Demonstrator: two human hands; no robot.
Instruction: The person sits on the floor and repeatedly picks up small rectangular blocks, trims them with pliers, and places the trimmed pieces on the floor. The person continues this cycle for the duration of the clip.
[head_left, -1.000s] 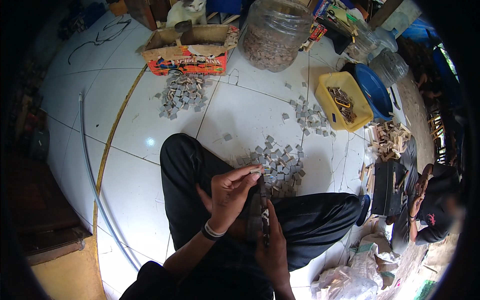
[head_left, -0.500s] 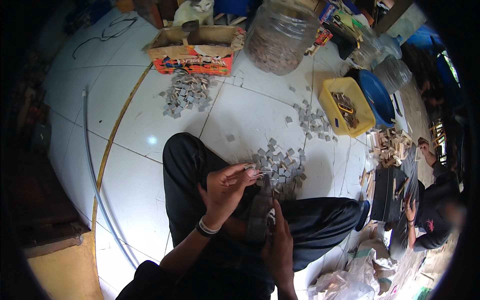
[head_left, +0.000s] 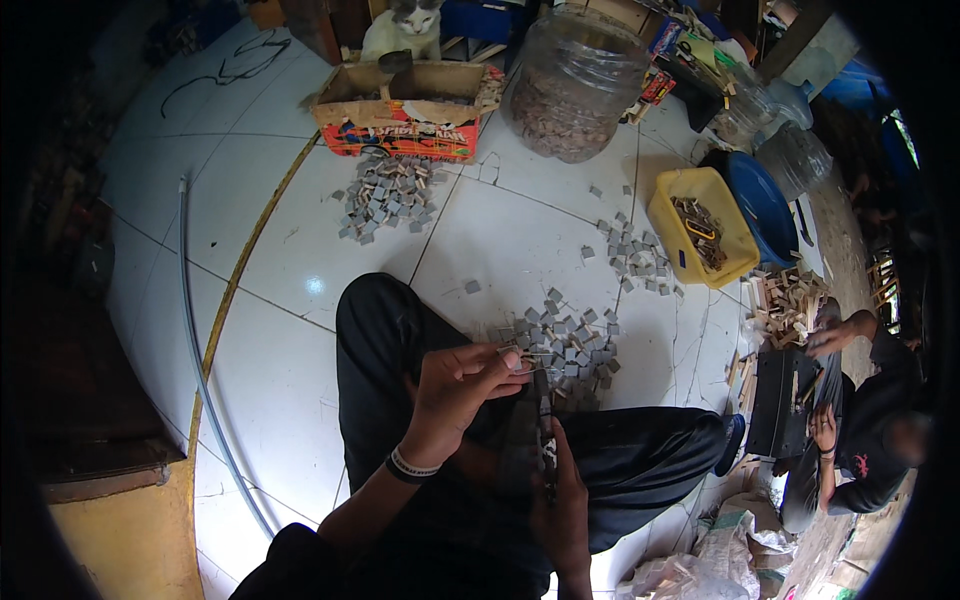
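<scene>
My left hand (head_left: 455,390) pinches a small piece with thin wires (head_left: 536,354) between thumb and fingers. My right hand (head_left: 562,500) is wrapped round a dark pliers-like tool (head_left: 544,425), whose narrow tip points up close to the left fingertips. Whether the tip touches the wires cannot be made out. Just beyond both hands lies a loose pile of small grey square pieces (head_left: 575,345), several with thin wires or sticks standing out. Beneath the hands are my crossed legs in dark trousers (head_left: 385,340).
Farther off are two more piles of grey squares (head_left: 388,200) (head_left: 635,250). An orange-red cardboard box (head_left: 400,140), a cat (head_left: 402,35), a big clear plastic container (head_left: 575,90), a yellow tub (head_left: 715,200) and a blue basin (head_left: 765,205) stand around. Another person (head_left: 870,400) sits at right beside wooden blocks (head_left: 790,300).
My left hand's fingers have curled in more around the wired piece, near the tool's tip. The view has shifted slightly. The other person's one hand has moved toward the wooden blocks.
</scene>
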